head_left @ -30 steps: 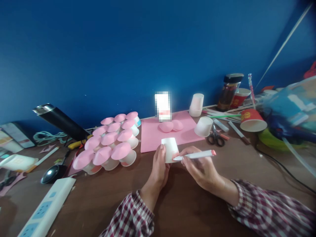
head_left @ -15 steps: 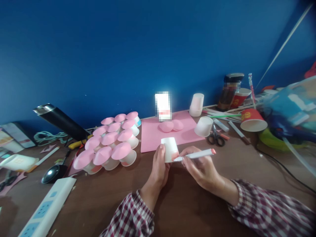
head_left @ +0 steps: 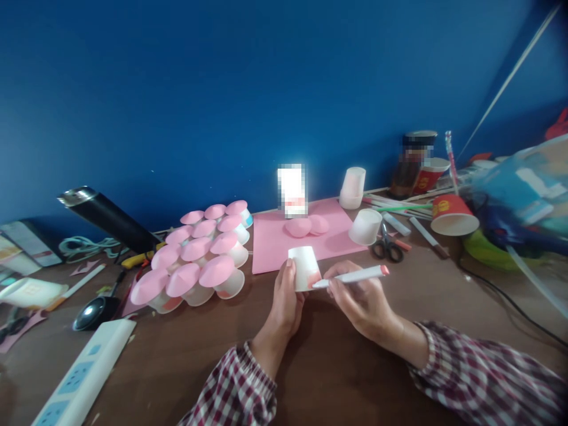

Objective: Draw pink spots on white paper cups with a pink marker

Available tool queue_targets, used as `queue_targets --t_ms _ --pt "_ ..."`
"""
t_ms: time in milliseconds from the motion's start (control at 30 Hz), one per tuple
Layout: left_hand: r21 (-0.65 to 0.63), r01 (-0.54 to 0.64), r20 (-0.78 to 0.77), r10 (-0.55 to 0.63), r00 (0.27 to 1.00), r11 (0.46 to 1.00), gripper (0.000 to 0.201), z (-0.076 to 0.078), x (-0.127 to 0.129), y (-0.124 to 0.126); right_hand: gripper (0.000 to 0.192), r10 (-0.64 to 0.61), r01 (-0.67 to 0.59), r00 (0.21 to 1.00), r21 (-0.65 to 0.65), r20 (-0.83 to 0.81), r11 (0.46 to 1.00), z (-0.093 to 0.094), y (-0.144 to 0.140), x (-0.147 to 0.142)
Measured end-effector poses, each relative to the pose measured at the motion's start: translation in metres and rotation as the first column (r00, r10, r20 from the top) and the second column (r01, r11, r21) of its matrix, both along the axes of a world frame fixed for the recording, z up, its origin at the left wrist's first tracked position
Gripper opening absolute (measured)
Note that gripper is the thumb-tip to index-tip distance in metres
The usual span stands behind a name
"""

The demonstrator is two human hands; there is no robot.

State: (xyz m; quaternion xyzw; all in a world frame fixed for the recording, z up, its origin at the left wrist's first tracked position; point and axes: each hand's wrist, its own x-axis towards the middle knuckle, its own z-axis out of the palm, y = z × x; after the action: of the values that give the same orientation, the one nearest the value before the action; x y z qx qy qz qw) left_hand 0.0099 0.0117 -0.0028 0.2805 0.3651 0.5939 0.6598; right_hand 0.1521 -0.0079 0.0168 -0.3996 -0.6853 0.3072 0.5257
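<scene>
Left hand point(head_left: 284, 299) around upturned cup point(head_left: 304, 267) — right hand point(head_left: 360, 299) pinching marker point(head_left: 352, 277).

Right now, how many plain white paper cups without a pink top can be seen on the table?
3. One white cup in the left hand, marker tip against it; one upside down beside the scissors; one upside down near the wall. Clutter may hide others.

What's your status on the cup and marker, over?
Left hand grips upturned white cup on the table. Right hand holds marker, tip at cup's pink-coloured lower side. Nothing between them; scissors lie apart, behind.
</scene>
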Motion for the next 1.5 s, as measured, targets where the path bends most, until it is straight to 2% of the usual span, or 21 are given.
queue_targets --t_ms 233,367,600,767,933,1100,1200,1367,1500 --pt "0.014 0.011 0.005 -0.011 1.0 1.0 0.037 -0.001 -0.0005 -0.0007 0.008 -0.017 0.016 0.999 -0.014 -0.03 1.0 -0.0034 0.001 0.0" --pt "0.01 -0.002 0.014 0.002 1.0 1.0 0.037 -0.0033 -0.0006 -0.0001 0.009 0.019 -0.02 1.0 0.018 0.023 1.0 -0.0024 0.0011 0.0002" --pt "-0.016 -0.008 0.032 0.009 0.999 1.0 0.035 -0.0015 0.0001 0.0007 0.006 -0.073 0.073 0.997 0.02 0.006 0.997 -0.0046 0.0017 0.0013" --pt "-0.006 -0.004 0.035 0.004 0.999 1.0 0.037 -0.0003 0.0003 0.0004 0.006 -0.009 0.01 1.0 -0.021 0.012 1.0 -0.0057 0.0015 0.0019" --pt "0.0 -0.009 0.031 0.009 0.999 1.0 0.036 -0.0007 0.0 -0.0001 0.006 -0.054 0.054 0.999 -0.008 -0.004 0.999 -0.0057 0.0019 0.0019" --pt "-0.01 -0.012 0.014 0.012 1.0 1.0 0.037 -0.0014 0.0004 0.0005 0.007 -0.002 0.001 1.0 -0.04 -0.015 0.999 -0.0076 0.001 0.0018" --pt "0.036 0.014 0.01 -0.014 1.0 0.999 0.032 -0.001 0.0006 -0.0008 0.007 -0.024 0.024 1.0 -0.009 0.005 1.0 -0.008 0.0012 0.0022" --pt "0.071 -0.012 0.0 0.012 1.0 0.997 0.023 0.0021 0.0012 -0.004 0.007 -0.031 0.029 0.998 0.029 0.062 0.999 -0.0033 0.0011 0.003" --pt "0.069 -0.015 -0.005 0.016 1.0 0.997 0.025 0.0036 0.0019 -0.0043 0.01 -0.006 0.003 0.995 0.036 0.096 0.999 -0.0002 0.0006 0.0034"
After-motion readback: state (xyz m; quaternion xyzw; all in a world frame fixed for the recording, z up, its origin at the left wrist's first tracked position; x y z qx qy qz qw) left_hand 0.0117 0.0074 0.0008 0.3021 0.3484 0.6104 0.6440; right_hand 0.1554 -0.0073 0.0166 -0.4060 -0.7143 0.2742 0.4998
